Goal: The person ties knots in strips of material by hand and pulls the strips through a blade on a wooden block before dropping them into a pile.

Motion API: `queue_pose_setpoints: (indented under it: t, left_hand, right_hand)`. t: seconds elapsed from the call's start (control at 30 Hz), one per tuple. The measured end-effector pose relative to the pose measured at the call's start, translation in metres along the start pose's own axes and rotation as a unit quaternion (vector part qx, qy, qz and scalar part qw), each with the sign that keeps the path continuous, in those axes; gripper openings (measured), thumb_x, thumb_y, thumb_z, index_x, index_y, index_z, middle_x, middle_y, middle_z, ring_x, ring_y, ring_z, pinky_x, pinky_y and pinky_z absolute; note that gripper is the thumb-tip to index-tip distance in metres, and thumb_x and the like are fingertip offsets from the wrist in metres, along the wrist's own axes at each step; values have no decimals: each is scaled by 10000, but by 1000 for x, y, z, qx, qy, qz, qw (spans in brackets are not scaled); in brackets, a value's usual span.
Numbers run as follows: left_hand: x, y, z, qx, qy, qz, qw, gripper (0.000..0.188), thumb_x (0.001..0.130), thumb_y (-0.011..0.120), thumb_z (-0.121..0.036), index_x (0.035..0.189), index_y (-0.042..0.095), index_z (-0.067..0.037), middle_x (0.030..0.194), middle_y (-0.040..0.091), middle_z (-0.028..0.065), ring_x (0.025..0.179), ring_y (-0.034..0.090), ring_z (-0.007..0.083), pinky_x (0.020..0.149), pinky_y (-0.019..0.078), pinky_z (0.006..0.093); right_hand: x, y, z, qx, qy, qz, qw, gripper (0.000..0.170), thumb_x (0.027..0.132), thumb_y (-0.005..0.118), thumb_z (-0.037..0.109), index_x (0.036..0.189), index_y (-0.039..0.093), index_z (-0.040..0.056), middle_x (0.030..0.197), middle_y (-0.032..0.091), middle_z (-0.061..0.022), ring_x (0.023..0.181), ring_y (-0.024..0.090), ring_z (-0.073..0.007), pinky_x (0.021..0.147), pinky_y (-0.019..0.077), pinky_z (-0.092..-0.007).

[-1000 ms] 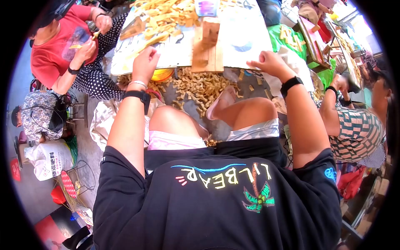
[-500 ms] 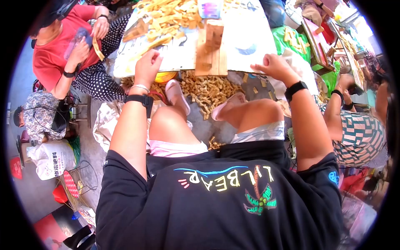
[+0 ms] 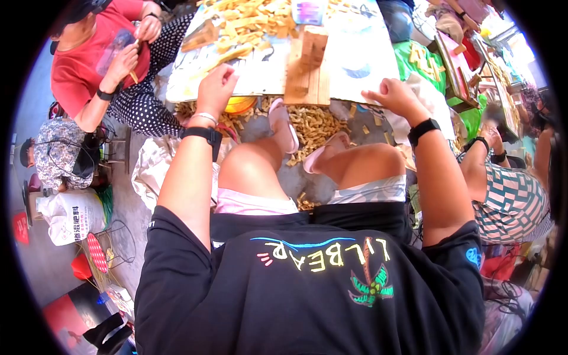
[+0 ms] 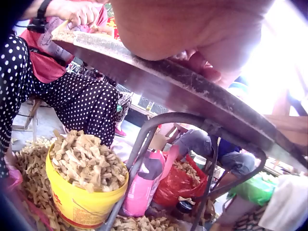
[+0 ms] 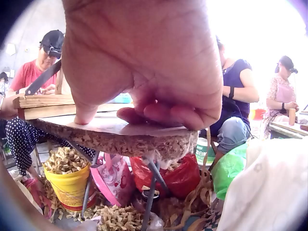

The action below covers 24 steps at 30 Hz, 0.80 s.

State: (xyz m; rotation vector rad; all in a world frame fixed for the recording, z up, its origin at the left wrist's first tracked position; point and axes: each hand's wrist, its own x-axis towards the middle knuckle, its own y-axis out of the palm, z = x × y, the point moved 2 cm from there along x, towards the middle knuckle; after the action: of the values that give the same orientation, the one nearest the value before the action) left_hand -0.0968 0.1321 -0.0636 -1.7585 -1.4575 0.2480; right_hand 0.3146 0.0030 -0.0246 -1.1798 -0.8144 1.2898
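The left hand (image 3: 216, 89) rests at the bench (image 3: 370, 62) edge, fingers loosely curled, holding nothing. The right hand (image 3: 397, 97) rests farther along that edge, fingers also loosely curled and holding nothing. Between them lies a wooden board (image 3: 321, 83) bearing a wooden block (image 3: 313, 47). Tan strips (image 3: 245, 29) lie heaped beyond the left hand; below stands a yellow bucket (image 4: 82, 207).
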Motion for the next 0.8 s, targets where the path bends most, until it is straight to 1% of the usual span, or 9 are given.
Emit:
queue_pose_setpoints:
  t: [0.33,0.5,0.6,0.63,0.67,0.7,0.73,0.77,0.8]
  left_hand:
    - [1,1,2,5,-6,5,1000,265,918,642,-293,929,636,-28,736,622,47,651,543,122,654,467,266]
    - [1,3,1,-4,-2,5,1000,252,909,647,-278,937,633,-28,746,622,65,667,559,146,664,474,277]
    - [6,7,11,1,21,5,1000,229,899,652,-250,949,629,-28,769,624,79,687,577,164,675,479,286]
    - [4,5,14,5,27,1,1000,220,896,654,-239,954,628,-28,777,624,84,694,582,170,678,481,289]
    - [1,1,11,-20,25,-3,999,202,893,652,-219,959,624,-30,795,625,87,702,589,178,680,481,292]
    - [-2,0,6,-45,24,-8,999,185,891,651,-198,965,620,-31,812,626,91,710,595,185,682,481,295]
    - [-11,-5,-6,-71,19,-61,995,168,895,643,-183,966,617,-33,816,623,89,709,594,186,678,478,297]
    - [-31,-12,-15,-97,13,-113,989,152,899,634,-167,967,614,-34,821,620,86,709,592,187,674,475,299]
    - [-55,-18,-14,-81,6,-118,990,136,899,626,-154,964,610,-35,826,618,94,710,597,205,669,476,310]
  right_hand:
    - [-1,-1,1,4,-8,-11,1000,731,705,657,752,682,585,25,669,623,-151,654,622,-301,638,495,-397]
    - [0,1,-2,9,-4,-9,1000,722,710,662,742,683,587,25,673,624,-160,666,626,-309,647,496,-398]
    - [2,3,-5,5,-17,-13,1000,710,727,672,705,720,618,-4,702,643,-189,677,633,-326,649,494,-417]
    - [2,0,-2,-1,-15,1,1000,708,739,678,682,709,615,-22,692,639,-199,665,631,-330,646,490,-429]
    - [2,0,0,-16,-27,-16,999,696,750,683,660,677,602,-27,663,622,-204,640,622,-330,631,485,-432]
    - [3,-2,1,-5,-26,-5,1000,689,750,690,651,663,585,-24,642,604,-199,623,607,-325,617,477,-427]
    - [4,2,-3,2,-43,-34,998,685,750,693,650,647,567,-16,621,584,-187,600,583,-315,601,464,-420]
    - [7,2,-4,-8,-40,-10,999,664,759,701,629,630,540,-3,606,561,-169,584,552,-302,580,440,-417]
    - [5,2,-3,8,-55,-25,998,646,776,705,600,610,511,7,584,529,-153,561,510,-287,554,408,-423]
